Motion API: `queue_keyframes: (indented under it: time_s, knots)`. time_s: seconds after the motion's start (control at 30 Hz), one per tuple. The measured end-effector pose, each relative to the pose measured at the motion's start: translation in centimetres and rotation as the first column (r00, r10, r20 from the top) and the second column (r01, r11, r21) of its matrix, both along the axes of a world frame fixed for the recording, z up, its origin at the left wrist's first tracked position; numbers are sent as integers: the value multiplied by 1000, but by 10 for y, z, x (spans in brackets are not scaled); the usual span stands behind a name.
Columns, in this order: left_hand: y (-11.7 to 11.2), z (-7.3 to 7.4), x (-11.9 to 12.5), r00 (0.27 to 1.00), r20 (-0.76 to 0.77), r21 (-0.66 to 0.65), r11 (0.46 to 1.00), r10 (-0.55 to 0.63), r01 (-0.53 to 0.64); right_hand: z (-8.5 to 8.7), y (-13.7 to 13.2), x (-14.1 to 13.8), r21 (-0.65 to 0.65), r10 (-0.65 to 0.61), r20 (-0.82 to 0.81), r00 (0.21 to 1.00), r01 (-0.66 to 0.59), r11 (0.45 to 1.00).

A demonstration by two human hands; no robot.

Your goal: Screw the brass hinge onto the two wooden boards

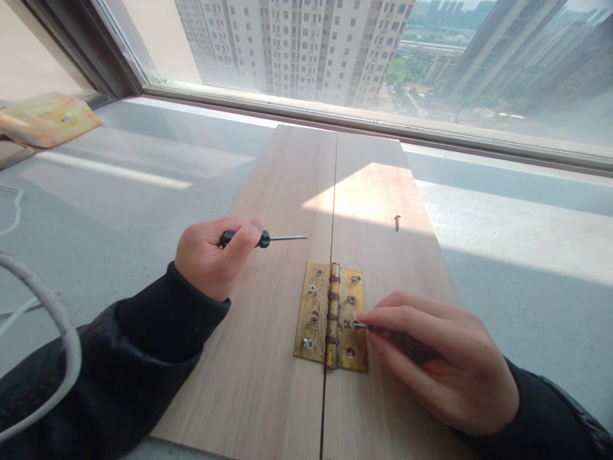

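A black-handled screwdriver (265,239) is wrapped in my left hand (215,255), its thin metal shaft pointing right above the boards. Between the thumb and fingers of my right hand (440,358) I pinch a small screw (363,326), over the right leaf of a worn brass hinge (332,316). The hinge lies across the seam of two pale wooden boards (268,383). Several screws stand in both of its leaves, some with raised heads. The lowest hole on the right leaf (350,352) shows no screw. A loose screw (397,222) rests on the right board, farther back.
Both boards lie on a light windowsill (143,172) below a large window with a dark frame (110,57). A yellowish packet (52,121) is at the far left. White cable (71,358) loops in the left foreground, in front of my sleeve.
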State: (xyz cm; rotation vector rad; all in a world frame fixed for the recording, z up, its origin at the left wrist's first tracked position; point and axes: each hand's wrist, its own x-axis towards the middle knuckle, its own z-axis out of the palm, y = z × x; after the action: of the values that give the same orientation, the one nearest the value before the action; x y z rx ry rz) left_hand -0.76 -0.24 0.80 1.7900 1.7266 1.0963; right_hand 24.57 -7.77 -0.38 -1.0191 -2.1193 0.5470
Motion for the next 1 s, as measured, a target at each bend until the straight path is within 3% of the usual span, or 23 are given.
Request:
queue_keyframes:
  time_s: [0.27,0.53,0.73,1.0]
  knots:
    - [1,-1,-1,1000,2,2,1000,-7,7,4,3,0,25,-14,91,996,12,1000]
    - [1,-1,-1,1000,-6,2,1000,-9,9,-2,-1,1,-30,20,0,1000,-20,999]
    - [1,-2,-2,1000,-15,6,1000,-20,20,5,4,-1,26,13,68,998,-14,1000]
    - [1,-1,-1,1000,-24,-11,1000,-19,19,-2,-1,2,-13,32,26,999,-31,999]
